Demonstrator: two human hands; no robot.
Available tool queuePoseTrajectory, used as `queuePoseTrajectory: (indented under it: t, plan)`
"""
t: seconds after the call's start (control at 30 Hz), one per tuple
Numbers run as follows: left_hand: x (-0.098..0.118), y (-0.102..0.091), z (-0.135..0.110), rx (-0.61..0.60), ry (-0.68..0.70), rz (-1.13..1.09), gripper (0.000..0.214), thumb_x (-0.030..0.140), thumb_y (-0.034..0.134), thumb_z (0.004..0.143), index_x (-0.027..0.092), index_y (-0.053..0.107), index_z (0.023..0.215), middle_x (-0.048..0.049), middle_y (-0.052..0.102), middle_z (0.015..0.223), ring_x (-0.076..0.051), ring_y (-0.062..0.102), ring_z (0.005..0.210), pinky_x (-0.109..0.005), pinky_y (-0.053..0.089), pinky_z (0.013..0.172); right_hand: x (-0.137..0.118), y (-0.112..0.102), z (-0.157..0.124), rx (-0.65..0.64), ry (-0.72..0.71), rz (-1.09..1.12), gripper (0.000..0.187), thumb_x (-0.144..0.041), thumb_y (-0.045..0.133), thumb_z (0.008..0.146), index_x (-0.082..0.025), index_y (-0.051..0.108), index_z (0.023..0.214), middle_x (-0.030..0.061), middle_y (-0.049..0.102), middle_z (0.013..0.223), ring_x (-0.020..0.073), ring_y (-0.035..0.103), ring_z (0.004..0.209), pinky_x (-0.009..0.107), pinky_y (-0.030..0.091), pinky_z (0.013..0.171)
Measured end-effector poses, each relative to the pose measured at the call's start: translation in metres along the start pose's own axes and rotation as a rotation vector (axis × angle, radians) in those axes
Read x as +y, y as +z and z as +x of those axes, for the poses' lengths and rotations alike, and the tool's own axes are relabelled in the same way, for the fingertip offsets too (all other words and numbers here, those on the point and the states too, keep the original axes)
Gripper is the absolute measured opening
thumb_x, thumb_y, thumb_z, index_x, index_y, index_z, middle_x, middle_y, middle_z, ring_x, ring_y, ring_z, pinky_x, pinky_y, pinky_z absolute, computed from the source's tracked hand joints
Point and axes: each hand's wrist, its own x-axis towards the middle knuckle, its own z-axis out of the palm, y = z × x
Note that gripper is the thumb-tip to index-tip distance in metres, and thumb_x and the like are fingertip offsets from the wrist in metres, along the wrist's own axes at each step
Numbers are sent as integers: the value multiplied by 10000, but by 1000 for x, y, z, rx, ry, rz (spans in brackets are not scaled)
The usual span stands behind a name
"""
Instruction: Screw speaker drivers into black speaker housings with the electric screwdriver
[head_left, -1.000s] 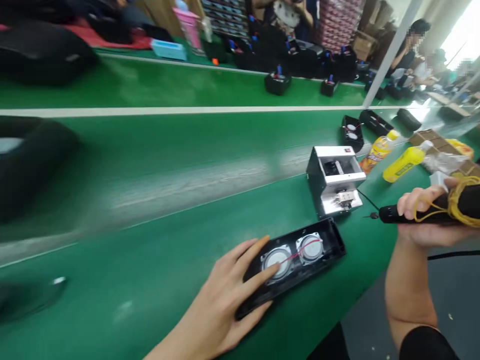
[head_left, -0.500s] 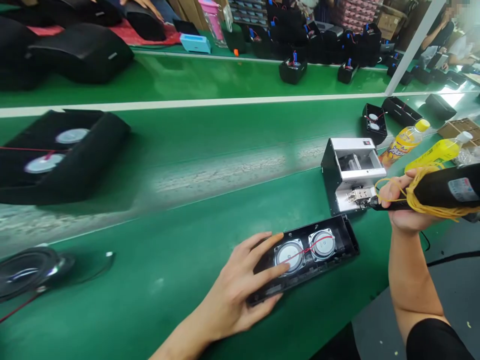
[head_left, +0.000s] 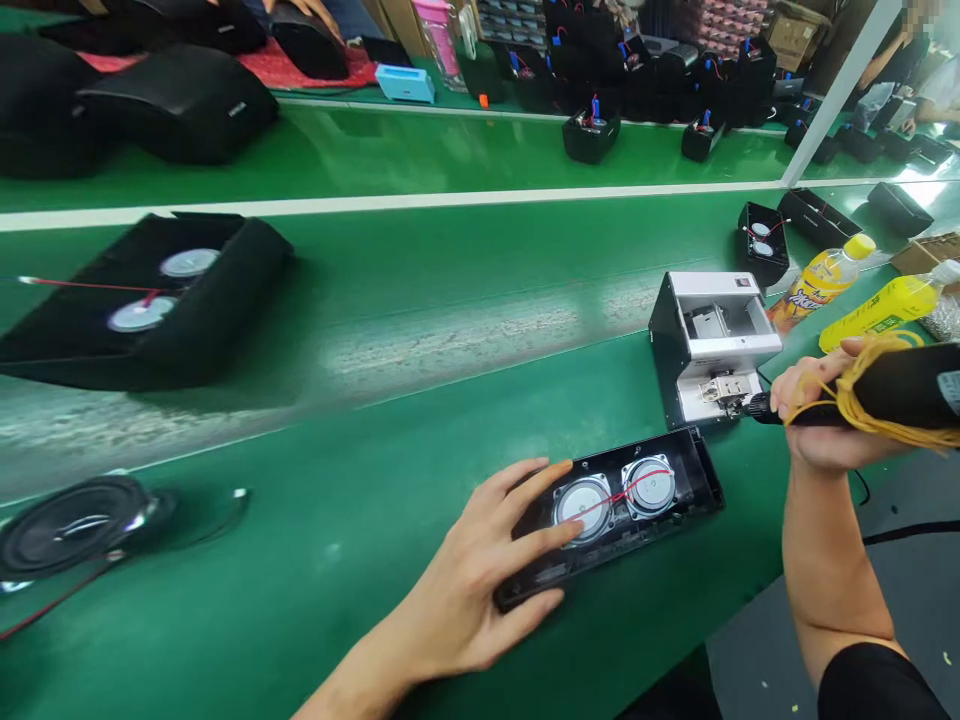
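Observation:
A black speaker housing (head_left: 675, 497) with two round silver drivers and a red wire lies on the green bench in front of me. My left hand (head_left: 480, 570) rests flat on its left end, fingers spread over the nearer driver. My right hand (head_left: 821, 420) grips a black electric screwdriver (head_left: 896, 390) wrapped in yellow cord. The tool lies level, its tip touching the front slot of a small white and black box (head_left: 712, 345) just behind the housing.
A green conveyor belt (head_left: 420, 290) runs across, carrying a black housing (head_left: 150, 310) at left and more housings (head_left: 765, 240) at right. A loose round speaker (head_left: 75, 525) lies at my left. Two yellow drink bottles (head_left: 862, 300) stand beyond the box. People sit at far right.
The screwdriver tip has gone left from mid-air to the white box's slot. The black housing on the belt has drifted right into view. My left hand has stayed on the housing.

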Motion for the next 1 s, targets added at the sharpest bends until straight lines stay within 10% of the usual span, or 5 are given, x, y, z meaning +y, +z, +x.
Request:
queuePoseTrajectory:
  t: [0.13, 0.27, 0.5, 0.77, 1.0]
  plan:
    - [6, -20, 19, 1, -86, -21, 658, 413, 627, 941, 349, 446, 1570, -114, 355, 1702, -413, 450, 1482, -619, 484, 1147, -4, -9, -1, 82, 27, 9, 467, -684, 611, 817, -265, 742, 978, -67, 496, 553, 114, 409, 358, 244, 369, 332]
    - [3, -34, 101, -36, -122, -28, 970, 584, 607, 983, 269, 30, 1696, -185, 154, 1760, -403, 231, 1607, -633, 349, 1253, -20, -27, -2, 270, 18, 48, 578, -790, 585, 807, -281, 744, 1030, -108, 421, 528, 74, 216, 299, 235, 256, 299]
    - [-41, 3, 237, -103, 81, -188, 1433, 780, 765, 762, 105, -143, 1643, -366, -20, 1709, -482, -46, 1617, -737, 135, 1274, -30, -78, -23, 456, 472, -44, 678, -845, 590, 774, -244, 722, 1056, -136, 224, 483, 46, -57, 320, 242, -3, 295]
    - [-34, 23, 224, 2, 27, -328, 1489, 508, 957, 611, 162, -51, 1651, -298, 220, 1643, -474, 230, 1560, -646, 443, 1193, 0, -121, -55, 436, 1033, -200, 680, -886, 573, 761, -281, 694, 1046, -36, 455, 579, 135, 363, 347, 276, 367, 306]
    - [-32, 30, 218, 75, 3, -344, 1581, 552, 980, 568, 221, -114, 1661, -277, 211, 1623, -503, 257, 1538, -681, 433, 1180, 21, -121, -86, 527, 1019, -667, 637, -766, 701, 759, -202, 606, 1039, 61, 690, 784, 227, 647, 632, 348, 555, 568]
